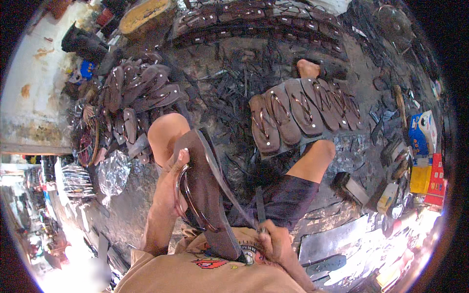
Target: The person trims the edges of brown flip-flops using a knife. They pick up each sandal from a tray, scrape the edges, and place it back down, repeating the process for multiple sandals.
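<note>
**Left hand (170, 183) gripping a dark brown, flat-soled sandal with glossy brown straps (207, 188), right hand (274, 240) closing round a narrow, dark, flat-bladed tool (260, 205)**

With our left hand we are holding the sandal by its left edge, the fingers wrapping round that side and the thumb pressing on its upper face, close to the straps. Our right hand is closing into a fist at the lower end of the tool, whose blade is pointing up and away from us; the fingers are hiding the part being gripped.

We are holding the sandal up before our body, near the left knee. Its long axis is running from the upper left to the lower right, steeply slanted. One rounded end is pointing away from us, the other is reaching back over our beige printed shirt (195, 278); we cannot tell for certain which is the toe. A long, thin, greyish strip (229, 193) is stretching from beside the sandal's right edge toward our right hand, and blur is hiding what it is.

Beyond our right knee, a slanting row of brown strapped sandals (305, 112) is lying side by side, and a loose heap of similar brown sandals (139, 85) is resting at the far left.
</note>
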Motion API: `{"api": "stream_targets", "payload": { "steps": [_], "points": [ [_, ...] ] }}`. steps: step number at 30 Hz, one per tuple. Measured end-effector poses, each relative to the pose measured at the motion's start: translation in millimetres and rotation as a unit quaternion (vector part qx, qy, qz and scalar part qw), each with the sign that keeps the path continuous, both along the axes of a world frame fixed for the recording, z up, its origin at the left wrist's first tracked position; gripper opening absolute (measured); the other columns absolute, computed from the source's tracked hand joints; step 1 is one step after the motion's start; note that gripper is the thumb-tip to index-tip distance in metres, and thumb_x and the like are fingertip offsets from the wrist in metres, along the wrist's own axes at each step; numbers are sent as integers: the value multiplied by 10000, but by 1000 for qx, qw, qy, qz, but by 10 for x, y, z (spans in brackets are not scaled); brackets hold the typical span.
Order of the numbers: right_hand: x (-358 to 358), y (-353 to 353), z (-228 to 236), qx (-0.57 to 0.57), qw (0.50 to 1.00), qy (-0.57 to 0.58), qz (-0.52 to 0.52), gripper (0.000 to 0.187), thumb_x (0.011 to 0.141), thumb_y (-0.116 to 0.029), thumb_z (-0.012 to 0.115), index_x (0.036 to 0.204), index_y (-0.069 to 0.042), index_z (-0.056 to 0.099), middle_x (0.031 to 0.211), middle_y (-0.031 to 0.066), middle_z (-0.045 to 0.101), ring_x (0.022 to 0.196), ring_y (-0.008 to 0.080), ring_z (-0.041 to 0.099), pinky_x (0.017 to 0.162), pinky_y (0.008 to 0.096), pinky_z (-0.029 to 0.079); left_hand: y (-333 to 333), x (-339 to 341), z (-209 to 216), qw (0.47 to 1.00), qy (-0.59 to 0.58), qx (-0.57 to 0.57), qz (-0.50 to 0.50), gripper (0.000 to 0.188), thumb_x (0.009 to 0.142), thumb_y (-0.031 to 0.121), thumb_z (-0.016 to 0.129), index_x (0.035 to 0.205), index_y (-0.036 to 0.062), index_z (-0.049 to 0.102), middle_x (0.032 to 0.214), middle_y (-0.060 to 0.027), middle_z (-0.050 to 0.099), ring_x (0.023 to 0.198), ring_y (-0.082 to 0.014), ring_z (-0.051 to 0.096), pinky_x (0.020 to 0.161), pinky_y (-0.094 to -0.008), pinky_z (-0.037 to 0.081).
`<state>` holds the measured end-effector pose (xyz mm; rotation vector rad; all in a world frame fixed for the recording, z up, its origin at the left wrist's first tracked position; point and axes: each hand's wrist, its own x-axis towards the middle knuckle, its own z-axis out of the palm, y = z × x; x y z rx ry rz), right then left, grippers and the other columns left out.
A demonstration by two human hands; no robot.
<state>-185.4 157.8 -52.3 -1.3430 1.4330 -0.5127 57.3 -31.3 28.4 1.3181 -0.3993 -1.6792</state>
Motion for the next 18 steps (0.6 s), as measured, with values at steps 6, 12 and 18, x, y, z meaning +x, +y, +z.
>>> {"api": "stream_targets", "payload": {
  "steps": [6,12,18],
  "points": [
    [-26,-105,-97,6,1000,26,-1,284,955,-361,609,989,-87,545,762,225,644,736,481,639,638,532,491,29,46,-161,995,-81,-12,-65,495,985,308,684,1359,13,546,1199,-78,667,1083,-192,643,943,-362,538],
    [257,-1662,-27,-85,996,-12,30,301,1012,-378,557,986,-78,567,777,216,654,728,462,642,621,549,480,-60,8,-28,981,-160,-22,-106,500,974,277,694,1373,17,541,1225,-77,658,1098,-189,633,952,-348,528],
    [367,-2748,-115,-235,963,-134,-6,292,1058,-311,485,1054,-42,598,852,236,642,781,443,642,702,505,505,-415,113,6,944,-259,-152,-139,559,931,322,743,1364,27,546,1229,-77,657,1100,-191,633,931,-326,522]
  ]
}}
